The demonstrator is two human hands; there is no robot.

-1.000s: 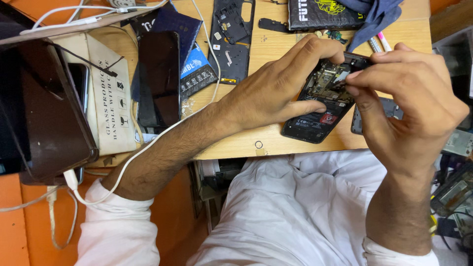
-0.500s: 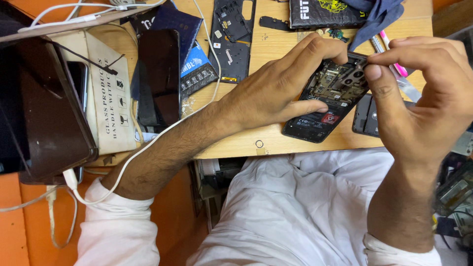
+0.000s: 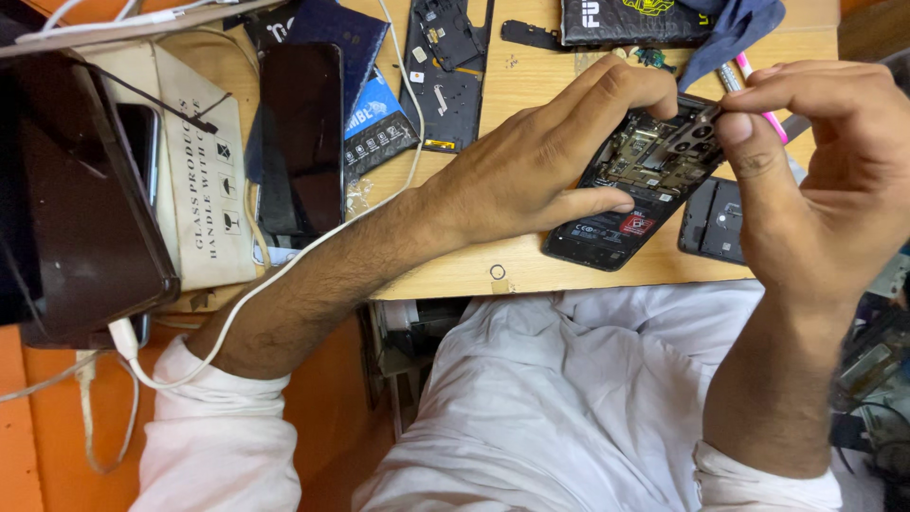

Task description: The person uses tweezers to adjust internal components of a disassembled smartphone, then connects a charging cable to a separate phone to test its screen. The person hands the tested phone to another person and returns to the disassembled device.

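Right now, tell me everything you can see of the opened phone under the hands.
The opened phone lies slantwise on the wooden table, back cover off, showing a black battery below and boards and shields above. The left hand steadies it; the right hand pinches a small camera-area part at its top corner.

A flat cream cardboard package (image 3: pixel 194 171) with black printing and small square handling symbols lies at the left of the wooden worktop (image 3: pixel 531 85), partly under a dark brown case (image 3: pixel 76 199). Just right of it a phone with a dark, unlit glossy screen (image 3: pixel 303 137) lies lengthwise, overlapping a dark navy box (image 3: pixel 346 33) and a small blue printed packet (image 3: pixel 379 118) (its edge curls up slightly). At the top edge sits a black rectangular package with yellow and white print (image 3: pixel 630 19). Inside the opened black phone (image 3: pixel 635 190) there is a dark label with a small red patch (image 3: pixel 637 225).
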